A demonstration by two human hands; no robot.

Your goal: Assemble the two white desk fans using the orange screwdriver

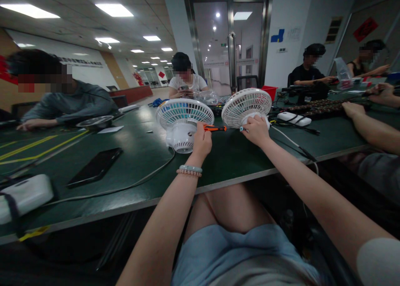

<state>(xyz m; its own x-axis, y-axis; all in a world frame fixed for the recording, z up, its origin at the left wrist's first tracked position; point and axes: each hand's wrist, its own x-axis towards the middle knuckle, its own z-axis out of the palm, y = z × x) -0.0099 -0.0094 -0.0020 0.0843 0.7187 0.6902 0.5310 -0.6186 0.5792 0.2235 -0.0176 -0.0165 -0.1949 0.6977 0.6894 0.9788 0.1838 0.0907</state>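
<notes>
Two white fans stand side by side near the table's front edge, their backs towards me. At the rear housing of the left fan [183, 134], my left hand [203, 142] is closed on an orange-and-black screwdriver [217, 128]. Its handle sticks out to the right; its tip is hidden by the hand. My right hand [256, 129] has its fingers curled over the rear housing of the right fan [248, 106]. By its fingertips shows a small light-blue end [242, 129] of something I cannot make out.
To the left lie a black phone [95, 166], a white box [26, 196] with a strap, and a pale cable [131, 186]. On the right are a white power adapter [294, 119] and dark cables [308, 129]. Other people sit around the table [237, 165]; a co-worker's hands [353, 109] are at right.
</notes>
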